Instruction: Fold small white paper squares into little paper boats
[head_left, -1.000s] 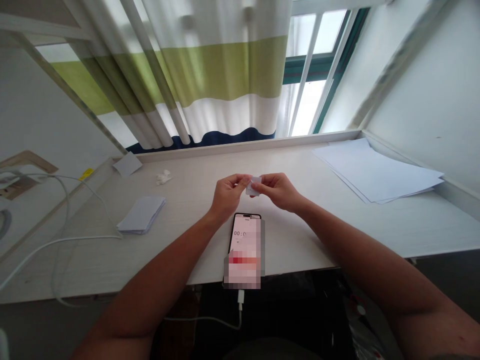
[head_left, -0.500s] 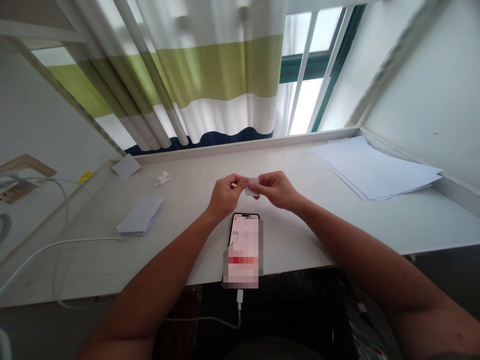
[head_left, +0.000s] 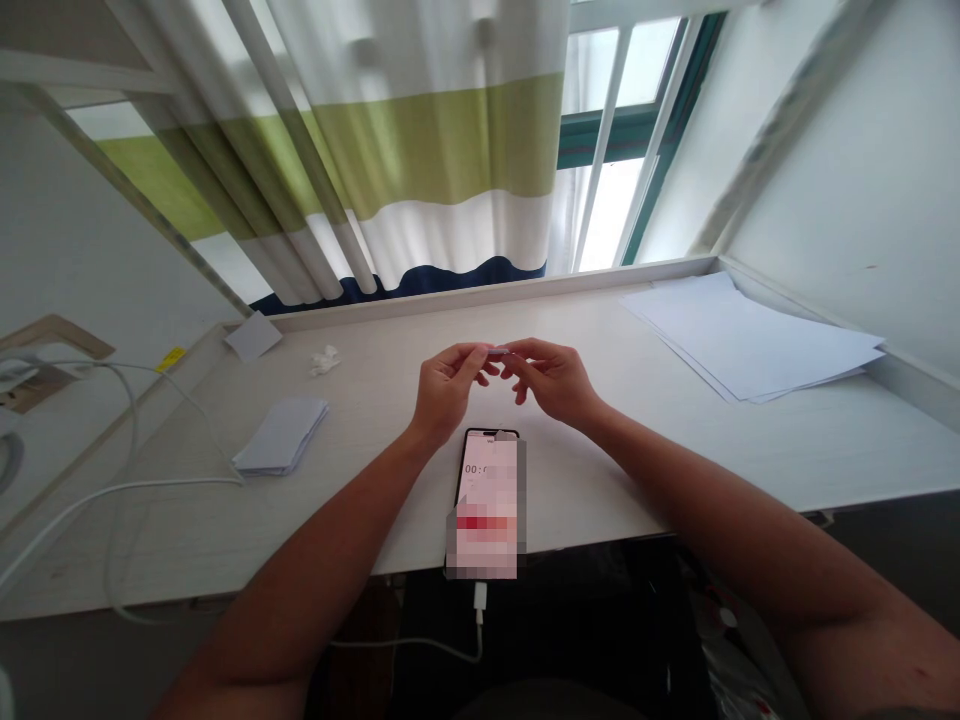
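Note:
A small folded piece of white paper (head_left: 497,351) is held edge-on between my two hands, above the desk. My left hand (head_left: 448,385) pinches its left end between thumb and fingers. At the other end, my right hand (head_left: 553,375) grips it the same way, with its lower fingers curled loosely beneath. Fingertips cover much of the paper. Just below the hands lies a phone (head_left: 491,450) with a lit pinkish screen, partly blurred out, and a charging plug (head_left: 481,596) in its lower end.
On the white desk (head_left: 390,400), a stack of small papers (head_left: 281,437), a crumpled tissue (head_left: 325,360) and a single paper square (head_left: 253,337) lie to the left. Large white sheets (head_left: 757,340) are at the right. A white cable (head_left: 172,482) loops over the left side.
The paper has tilted from showing its flat face to being seen nearly edge-on. My right hand's lower fingers have spread out beneath it.

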